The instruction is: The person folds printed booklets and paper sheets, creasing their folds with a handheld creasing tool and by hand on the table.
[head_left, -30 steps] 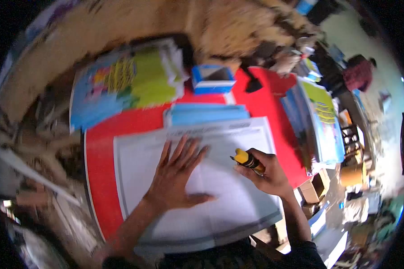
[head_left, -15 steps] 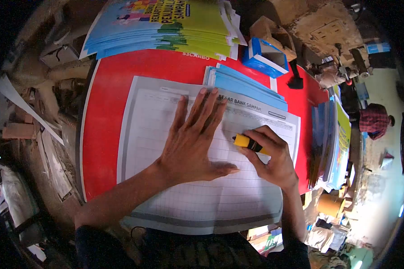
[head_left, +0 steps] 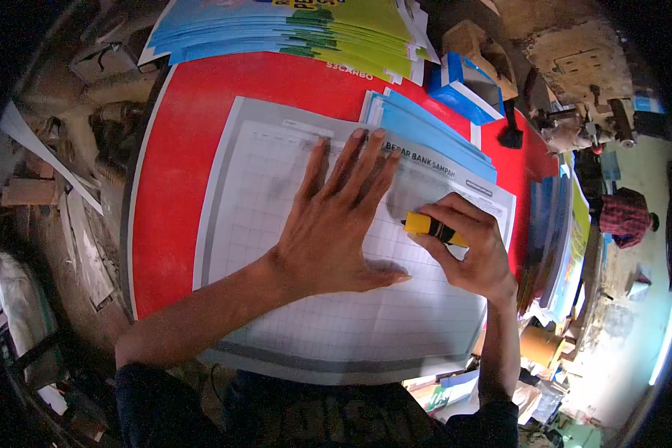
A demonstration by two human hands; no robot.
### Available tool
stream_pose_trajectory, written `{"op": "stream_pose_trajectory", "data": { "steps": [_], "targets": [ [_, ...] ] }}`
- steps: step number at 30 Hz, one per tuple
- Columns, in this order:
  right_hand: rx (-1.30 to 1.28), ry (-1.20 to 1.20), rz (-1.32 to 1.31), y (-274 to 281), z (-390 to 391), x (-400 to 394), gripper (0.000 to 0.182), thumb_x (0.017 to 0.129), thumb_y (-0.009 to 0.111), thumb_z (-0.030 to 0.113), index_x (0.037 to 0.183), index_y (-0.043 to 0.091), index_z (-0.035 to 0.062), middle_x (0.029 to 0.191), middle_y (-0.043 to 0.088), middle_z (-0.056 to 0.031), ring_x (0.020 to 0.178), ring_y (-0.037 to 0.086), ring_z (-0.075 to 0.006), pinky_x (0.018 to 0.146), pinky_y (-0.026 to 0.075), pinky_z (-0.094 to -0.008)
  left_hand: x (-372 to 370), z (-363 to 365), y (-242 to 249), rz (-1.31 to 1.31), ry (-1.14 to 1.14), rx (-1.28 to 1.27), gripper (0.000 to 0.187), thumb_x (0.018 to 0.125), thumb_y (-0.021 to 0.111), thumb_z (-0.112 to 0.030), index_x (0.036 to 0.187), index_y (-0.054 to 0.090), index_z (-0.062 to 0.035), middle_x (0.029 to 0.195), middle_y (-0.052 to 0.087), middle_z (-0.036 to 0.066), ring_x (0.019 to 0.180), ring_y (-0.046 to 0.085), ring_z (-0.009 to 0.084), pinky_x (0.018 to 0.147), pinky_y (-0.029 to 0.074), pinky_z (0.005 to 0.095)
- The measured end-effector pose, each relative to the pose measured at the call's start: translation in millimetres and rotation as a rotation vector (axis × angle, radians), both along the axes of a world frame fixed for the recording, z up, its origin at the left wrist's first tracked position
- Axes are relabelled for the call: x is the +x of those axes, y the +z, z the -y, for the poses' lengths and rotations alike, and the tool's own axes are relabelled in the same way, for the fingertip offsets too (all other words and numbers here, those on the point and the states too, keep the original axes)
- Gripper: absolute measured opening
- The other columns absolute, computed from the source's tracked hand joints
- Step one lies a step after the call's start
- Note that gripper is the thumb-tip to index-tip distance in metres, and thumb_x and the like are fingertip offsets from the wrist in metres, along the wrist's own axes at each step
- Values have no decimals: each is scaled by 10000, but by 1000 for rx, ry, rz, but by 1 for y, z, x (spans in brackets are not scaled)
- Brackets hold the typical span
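Note:
A large printed sheet of lined, gridded paper [head_left: 313, 336] with a grey border lies across the red tabletop, its heading along the far edge. My left hand [head_left: 332, 224] rests flat on it, fingers spread and pointing away from me. To its right, my right hand [head_left: 474, 246] is closed around a stubby yellow-and-black tool [head_left: 420, 224]. The tool's small dark tip points left, just over the sheet; its exact kind I cannot tell. Light blue sheets [head_left: 433, 134] stick out from beneath the far edge of the paper.
A thick stack of blue-and-green printed covers [head_left: 291, 37] sits at the far side of the red table [head_left: 172, 179]. A blue box [head_left: 463, 89] stands right of it. More booklets [head_left: 552, 239] are piled at the right. A person in a checked shirt [head_left: 624, 216] is farther off.
The view has shifted, so the table and stacks appear moved. My left hand stays flat on the sheet. My right hand keeps hold of the yellow-and-black tool, with little movement over the paper.

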State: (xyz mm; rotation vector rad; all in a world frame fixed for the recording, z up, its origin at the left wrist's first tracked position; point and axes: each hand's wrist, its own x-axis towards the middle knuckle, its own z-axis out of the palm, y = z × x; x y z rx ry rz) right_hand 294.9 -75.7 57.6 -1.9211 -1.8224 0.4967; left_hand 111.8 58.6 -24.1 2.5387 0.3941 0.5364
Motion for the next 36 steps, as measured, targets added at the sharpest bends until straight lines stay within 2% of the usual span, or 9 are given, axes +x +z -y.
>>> {"op": "stream_pose_trajectory", "data": {
  "steps": [9,11,15,17,22,25,27,30,36],
  "targets": [
    [-20,-60,-59,-5,4,-1,337,827,837,94,1120,712,-15,1007,689,-120,833,718,-252,740,589,-329,1,1,4,-3,8,13,1350,645,791,-771,1564,277,74,1663,160,285,1562,118,458,1244,84,665],
    [102,68,92,-9,6,3,362,815,848,110,1125,713,-18,1020,687,-122,831,719,-252,736,589,-326,1,1,5,0,13,15,1346,642,797,-761,1562,282,75,1663,164,284,1562,120,458,1246,86,659],
    [157,46,146,-13,9,-3,414,766,867,50,1150,733,-30,981,698,-126,837,713,-208,731,578,-310,2,1,5,10,14,14,1341,641,795,-762,1556,292,80,1664,168,283,1559,129,462,1246,88,656],
    [10,-124,-9,-7,8,-11,424,751,880,56,1141,737,-29,982,704,-124,845,709,-204,716,569,-304,2,2,5,8,12,20,1345,639,790,-767,1554,292,85,1665,167,283,1558,131,464,1245,90,658],
    [-26,-82,-49,-4,5,-2,427,742,889,64,1132,745,-32,990,711,-122,860,708,-202,743,565,-309,2,0,4,5,9,19,1344,648,768,-790,1559,290,75,1667,160,285,1556,131,474,1237,94,668],
    [-20,-79,-64,-2,7,-6,424,743,887,61,1136,751,-26,996,711,-123,888,707,-208,769,565,-316,1,0,3,12,7,2,1269,657,763,-794,1578,343,-28,1671,147,283,1558,124,477,1224,101,688],
    [-4,-96,-64,-4,10,-9,421,744,886,57,1137,755,-20,996,710,-122,909,705,-213,778,564,-320,1,-1,3,46,-7,54,1170,652,772,-787,1565,424,-144,1674,144,274,1557,122,483,1206,110,716],
    [78,-59,-72,-17,19,-4,434,732,885,52,1146,764,2,1028,719,-117,956,692,-221,796,558,-327,3,-1,4,20,-1,27,1120,637,794,-765,1543,472,-191,1677,143,265,1558,121,483,1194,116,731],
    [192,132,14,-24,16,14,487,671,868,40,1150,785,66,1144,743,-84,945,658,-248,840,538,-361,5,-2,7,7,-6,31,1138,634,804,-764,1546,465,-175,1676,133,265,1561,108,476,1193,110,736]
  ]
}}
